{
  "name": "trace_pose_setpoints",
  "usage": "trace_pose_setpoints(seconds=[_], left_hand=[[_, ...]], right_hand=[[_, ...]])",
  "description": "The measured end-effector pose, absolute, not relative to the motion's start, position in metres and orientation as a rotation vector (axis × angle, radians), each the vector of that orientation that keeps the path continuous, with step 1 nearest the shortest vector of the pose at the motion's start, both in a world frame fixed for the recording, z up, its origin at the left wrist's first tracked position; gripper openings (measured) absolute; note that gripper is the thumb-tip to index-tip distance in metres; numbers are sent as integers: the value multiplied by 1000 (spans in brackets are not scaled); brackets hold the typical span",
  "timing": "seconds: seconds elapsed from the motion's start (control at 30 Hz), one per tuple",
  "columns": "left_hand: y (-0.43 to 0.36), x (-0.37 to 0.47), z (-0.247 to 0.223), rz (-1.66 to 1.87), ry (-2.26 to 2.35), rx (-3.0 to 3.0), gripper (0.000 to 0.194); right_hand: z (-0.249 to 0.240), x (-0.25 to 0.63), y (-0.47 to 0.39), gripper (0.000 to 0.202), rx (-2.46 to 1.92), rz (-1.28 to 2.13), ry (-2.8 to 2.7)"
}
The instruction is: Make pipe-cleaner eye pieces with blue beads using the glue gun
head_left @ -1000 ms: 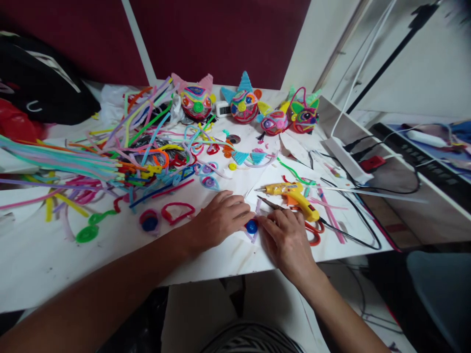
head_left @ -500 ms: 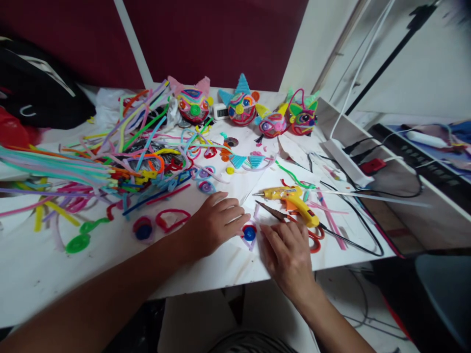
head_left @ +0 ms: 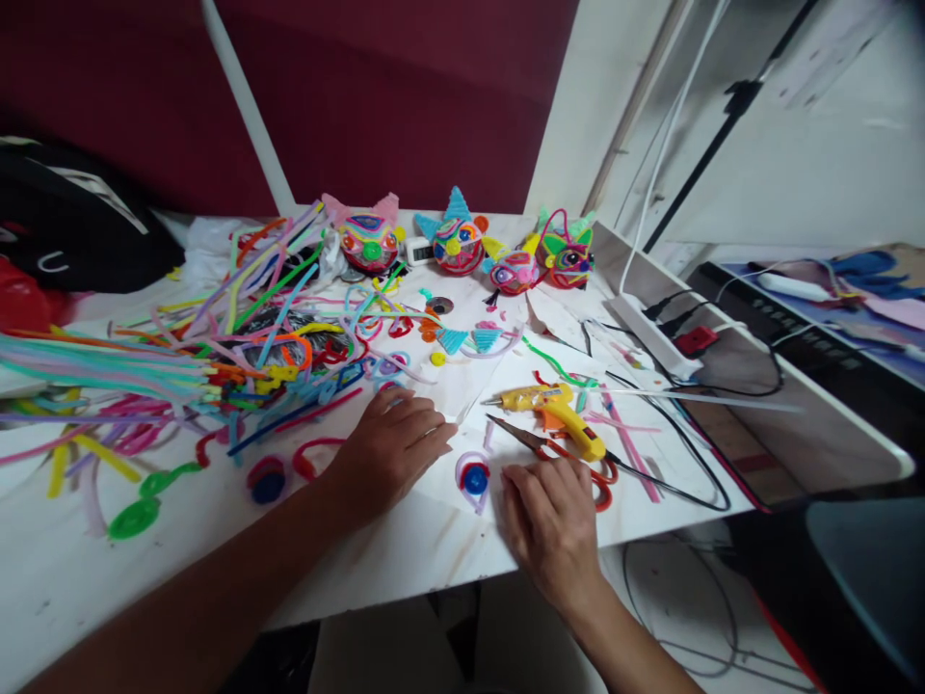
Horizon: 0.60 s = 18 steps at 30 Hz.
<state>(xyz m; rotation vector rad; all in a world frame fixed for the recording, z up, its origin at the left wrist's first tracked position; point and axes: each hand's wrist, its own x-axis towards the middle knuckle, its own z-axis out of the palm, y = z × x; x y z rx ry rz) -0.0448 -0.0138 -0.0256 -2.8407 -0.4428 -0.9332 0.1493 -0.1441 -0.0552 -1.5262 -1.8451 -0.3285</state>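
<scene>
Between my hands, a blue coil ringed with red and lilac pipe cleaner (head_left: 475,479) lies flat on the white table (head_left: 405,569). My left hand (head_left: 396,445) rests to its upper left, palm down, fingers extended and holding nothing. Just right of the coil is my right hand (head_left: 550,511), its fingers curled down on the table; whether anything is under them is hidden. Orange-handled scissors (head_left: 539,442) lie beyond my right hand, with their blades pointing left. Behind them is a yellow glue gun (head_left: 570,410). A second blue and red coil (head_left: 266,480) sits left of my left forearm.
Many loose pipe cleaners (head_left: 108,361) cover the left side. Several decorated cat-like heads (head_left: 459,241) stand along the back. A white power strip (head_left: 657,337) and black cables are at the right, beside a raised tray edge (head_left: 816,405).
The view has shifted. My left hand has drawn away from the coil, and the coil's whole outline now shows. My right hand stays beside it.
</scene>
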Motion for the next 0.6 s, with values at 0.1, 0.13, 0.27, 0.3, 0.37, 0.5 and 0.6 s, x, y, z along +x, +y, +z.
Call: trace_pose_setpoints(seconds=[0.1, 0.13, 0.27, 0.3, 0.37, 0.5, 0.6], left_hand=[[-13, -44, -25, -939, -441, -2833, 15], [-13, -44, -25, -943, -435, -2830, 15], [-12, -44, -27, -962, -418, -2814, 18], [-12, -44, -27, -967, -419, -2812, 18], [-11, -44, -29, -983, -413, -2810, 17], [-10, -45, -30, -992, -435, -2825, 16], [-10, -45, -30, -968, -465, -2846, 15]], right_hand=[[-54, 148, -144, 9, -1527, -351, -1838], [-54, 148, -143, 9, -1529, -354, -1837], [-53, 147, -142, 9, -1538, -353, -1832], [-52, 146, -142, 8, -1540, -349, -1832], [-52, 146, -142, 7, -1541, -341, -1827], [-53, 145, -142, 8, -1556, -341, -1811], [-53, 145, -142, 10, -1572, -351, -1812]])
